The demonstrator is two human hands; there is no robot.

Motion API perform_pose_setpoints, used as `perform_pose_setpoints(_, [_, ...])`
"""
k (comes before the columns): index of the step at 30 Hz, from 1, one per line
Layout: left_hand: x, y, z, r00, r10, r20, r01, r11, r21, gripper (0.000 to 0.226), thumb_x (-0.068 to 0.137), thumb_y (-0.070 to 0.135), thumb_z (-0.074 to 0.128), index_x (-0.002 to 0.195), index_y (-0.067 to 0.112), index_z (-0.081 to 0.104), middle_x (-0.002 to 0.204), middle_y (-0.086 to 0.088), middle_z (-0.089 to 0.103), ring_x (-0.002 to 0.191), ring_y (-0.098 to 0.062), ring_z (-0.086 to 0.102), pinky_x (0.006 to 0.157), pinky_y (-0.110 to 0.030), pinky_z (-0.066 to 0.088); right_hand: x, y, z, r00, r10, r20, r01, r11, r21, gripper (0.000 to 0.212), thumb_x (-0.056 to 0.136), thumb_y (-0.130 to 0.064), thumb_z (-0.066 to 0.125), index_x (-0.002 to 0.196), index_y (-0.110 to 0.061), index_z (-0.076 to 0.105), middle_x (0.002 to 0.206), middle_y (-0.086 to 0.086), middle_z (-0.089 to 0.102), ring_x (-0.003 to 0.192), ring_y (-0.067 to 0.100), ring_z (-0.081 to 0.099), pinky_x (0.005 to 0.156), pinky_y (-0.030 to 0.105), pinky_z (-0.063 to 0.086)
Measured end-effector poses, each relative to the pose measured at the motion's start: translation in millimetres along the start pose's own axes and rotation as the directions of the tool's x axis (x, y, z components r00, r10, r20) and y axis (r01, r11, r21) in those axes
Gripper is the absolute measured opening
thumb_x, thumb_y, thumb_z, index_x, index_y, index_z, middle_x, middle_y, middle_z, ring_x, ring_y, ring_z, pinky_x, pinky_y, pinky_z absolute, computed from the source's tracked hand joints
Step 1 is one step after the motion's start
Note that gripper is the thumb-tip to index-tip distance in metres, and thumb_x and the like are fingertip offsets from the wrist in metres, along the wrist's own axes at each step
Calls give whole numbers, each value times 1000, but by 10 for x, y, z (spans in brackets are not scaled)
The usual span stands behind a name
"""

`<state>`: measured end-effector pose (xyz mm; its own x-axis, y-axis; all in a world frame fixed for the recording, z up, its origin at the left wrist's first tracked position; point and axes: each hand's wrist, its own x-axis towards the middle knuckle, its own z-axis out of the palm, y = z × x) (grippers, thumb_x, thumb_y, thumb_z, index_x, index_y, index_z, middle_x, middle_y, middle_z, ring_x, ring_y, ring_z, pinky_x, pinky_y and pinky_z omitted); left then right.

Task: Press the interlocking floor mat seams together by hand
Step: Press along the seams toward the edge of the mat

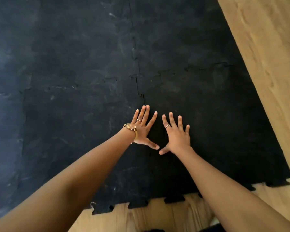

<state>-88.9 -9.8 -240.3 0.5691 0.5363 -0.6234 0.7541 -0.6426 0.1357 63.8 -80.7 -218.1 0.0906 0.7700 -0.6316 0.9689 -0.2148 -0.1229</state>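
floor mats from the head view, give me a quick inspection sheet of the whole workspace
surface: light wood-grain plank floor, bare to the right and along the near edge.
job's things: black interlocking foam floor mats, scuffed with pale marks; a toothed vertical seam runs down toward the hands, crossed by a sideways seam; open puzzle teeth line the near edge.
clutter: nothing seen.
grippers: left hand, with gold wrist bracelet and ring, lies flat, fingers spread, over the seam line; right hand, ringed, lies flat just right of it. Thumb tips are close, not touching.
cables: nothing seen.
surroundings: a dark shape at the bottom edge, too cropped to tell.
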Motion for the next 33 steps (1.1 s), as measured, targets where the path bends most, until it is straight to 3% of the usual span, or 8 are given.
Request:
perform_pose_setpoints(3, [74,24,-90,993,-59,106,49,995,92,148,50,87,60,136,22,-41,137,-19,-51,124,-33,-49,108,-51,-24,-14,-33,-3,1000,15,-26,-14,1000,7,141,58,-44,88,149,-28,-18,159,1,-25,145,33,-21,116,60,3])
perform_pose_setpoints(11, [-120,208,-174,985,-152,85,145,986,80,142,60,74,67,140,19,-37,142,-22,-45,130,-36,-44,109,-56,-23,-226,-58,14,998,32,-55,-31,999,34,130,64,-43,85,152,-24,-9,162,4,-17,147,32,-14,118,59,7])
perform_pose_setpoints(16, [-358,378,72,985,-139,103,142,990,-19,118,81,62,58,139,21,-36,140,-21,-48,129,-32,-43,108,-49,-23,-657,17,382,993,-6,117,20,993,-118,157,48,-46,91,141,-24,-34,153,4,-37,141,35,-28,116,57,-1])
perform_pose_setpoints(21, [-581,556,446,982,-124,145,127,992,-15,109,84,67,46,138,23,-38,141,-19,-48,122,-31,-49,103,-51,-27,-695,-37,514,995,43,87,-32,992,-118,161,47,-39,94,136,-24,-39,150,3,-42,140,36,-29,115,59,0])
perform_pose_setpoints(26, [-474,570,381,947,-177,267,189,982,-18,107,84,66,46,137,26,-38,138,-17,-51,126,-33,-47,106,-55,-25,-660,32,559,996,42,73,-34,993,-109,162,45,-47,93,136,-29,-40,147,0,-45,136,33,-35,112,63,-5])
perform_pose_setpoints(30, [-480,595,315,938,-185,294,200,980,-21,108,84,65,48,137,26,-38,140,-17,-50,128,-33,-46,107,-54,-23,-689,-16,518,996,48,73,-39,991,-125,160,47,-43,93,137,-26,-38,151,2,-40,139,35,-31,114,60,-3])
perform_pose_setpoints(33, [-504,574,286,948,-183,261,187,982,12,113,80,68,52,139,27,-36,143,-16,-47,130,-32,-43,106,-56,-23,-668,-74,423,996,38,80,-23,983,-184,148,54,-38,92,147,-20,-21,159,9,-22,146,39,-13,116,56,2])
